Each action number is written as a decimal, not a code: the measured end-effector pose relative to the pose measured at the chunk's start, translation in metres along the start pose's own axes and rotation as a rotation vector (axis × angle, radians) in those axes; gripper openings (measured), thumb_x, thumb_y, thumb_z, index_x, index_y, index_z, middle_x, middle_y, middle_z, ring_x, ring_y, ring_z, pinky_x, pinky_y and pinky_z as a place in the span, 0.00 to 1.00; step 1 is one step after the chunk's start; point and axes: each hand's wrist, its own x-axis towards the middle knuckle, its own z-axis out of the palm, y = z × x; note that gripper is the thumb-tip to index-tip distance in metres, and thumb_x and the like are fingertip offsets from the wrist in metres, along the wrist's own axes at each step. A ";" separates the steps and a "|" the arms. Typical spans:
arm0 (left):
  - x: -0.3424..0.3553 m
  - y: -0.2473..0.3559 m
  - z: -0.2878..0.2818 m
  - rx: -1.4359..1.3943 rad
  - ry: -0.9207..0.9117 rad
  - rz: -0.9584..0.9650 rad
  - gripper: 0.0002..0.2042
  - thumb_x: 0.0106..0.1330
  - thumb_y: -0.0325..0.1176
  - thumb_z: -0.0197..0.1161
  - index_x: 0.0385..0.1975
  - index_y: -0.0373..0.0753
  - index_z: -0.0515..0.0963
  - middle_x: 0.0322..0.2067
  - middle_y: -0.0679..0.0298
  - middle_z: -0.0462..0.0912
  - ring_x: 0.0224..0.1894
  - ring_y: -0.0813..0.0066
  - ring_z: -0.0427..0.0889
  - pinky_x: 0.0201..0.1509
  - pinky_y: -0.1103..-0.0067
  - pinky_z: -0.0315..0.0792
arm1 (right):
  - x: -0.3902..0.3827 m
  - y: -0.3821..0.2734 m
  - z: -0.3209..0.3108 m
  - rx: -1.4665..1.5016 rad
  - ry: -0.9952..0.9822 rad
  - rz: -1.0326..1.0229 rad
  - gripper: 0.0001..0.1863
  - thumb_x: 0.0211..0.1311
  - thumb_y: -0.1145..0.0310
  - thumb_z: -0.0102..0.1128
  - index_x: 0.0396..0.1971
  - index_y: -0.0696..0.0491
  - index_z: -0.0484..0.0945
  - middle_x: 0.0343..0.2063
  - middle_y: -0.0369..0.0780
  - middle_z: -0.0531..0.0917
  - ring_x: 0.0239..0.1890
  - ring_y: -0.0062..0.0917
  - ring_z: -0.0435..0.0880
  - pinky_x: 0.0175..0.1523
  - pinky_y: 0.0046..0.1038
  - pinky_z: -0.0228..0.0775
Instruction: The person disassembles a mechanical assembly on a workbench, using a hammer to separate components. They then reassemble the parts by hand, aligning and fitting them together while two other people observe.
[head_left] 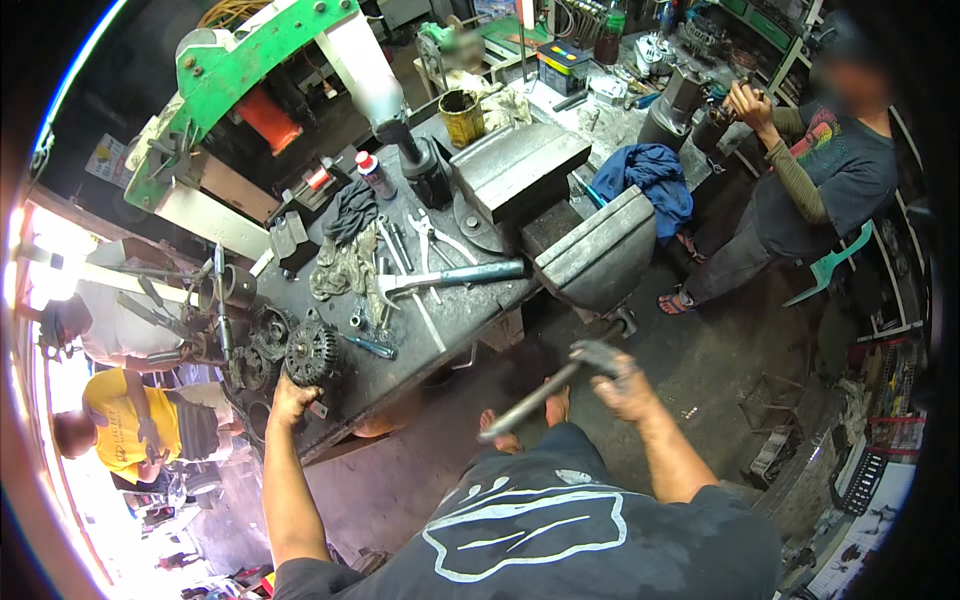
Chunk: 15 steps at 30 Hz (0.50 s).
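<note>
At the bench's left end, my left hand [292, 402] grips the lower rim of a round, finned alternator part [311, 352]; some of its fingers are hidden behind it. My right hand [622, 385], its fingers dark, is closed around the shaft of a hammer [532, 404] held slantwise over the floor in front of me. The hammer's small metal head [627, 321] points away, near the vise [595, 250]. More round alternator parts [268, 330] lie beside the one at my left hand. A screwdriver [368, 346] rests just right of it.
On the workbench [420, 355] lie a claw hammer [450, 277], pliers [432, 240], wrenches, rags [345, 272] and a spray can [374, 174]. A yellow tin [461, 117] stands behind the vise. One person [820, 160] stands at the right, another in yellow [130, 425] far left.
</note>
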 end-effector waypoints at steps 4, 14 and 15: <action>0.000 0.004 -0.001 -0.153 -0.087 -0.007 0.43 0.46 0.31 0.78 0.70 0.34 0.71 0.56 0.59 0.86 0.55 0.67 0.84 0.60 0.69 0.79 | 0.028 0.074 0.011 -0.195 0.060 0.793 0.26 0.66 0.69 0.62 0.65 0.48 0.83 0.56 0.42 0.85 0.56 0.33 0.83 0.62 0.38 0.75; -0.011 0.017 0.005 0.076 0.027 0.154 0.45 0.47 0.29 0.79 0.71 0.36 0.70 0.57 0.60 0.83 0.59 0.67 0.79 0.67 0.68 0.74 | -0.004 -0.013 -0.021 0.172 -0.074 0.173 0.30 0.62 0.69 0.56 0.67 0.52 0.82 0.60 0.45 0.87 0.67 0.34 0.83 0.76 0.37 0.68; -0.012 0.020 0.003 0.020 -0.002 0.104 0.45 0.47 0.29 0.79 0.72 0.36 0.69 0.58 0.60 0.82 0.60 0.68 0.78 0.67 0.69 0.74 | -0.003 -0.001 0.007 0.126 -0.195 0.248 0.33 0.63 0.73 0.55 0.70 0.50 0.79 0.66 0.46 0.82 0.72 0.35 0.79 0.79 0.38 0.64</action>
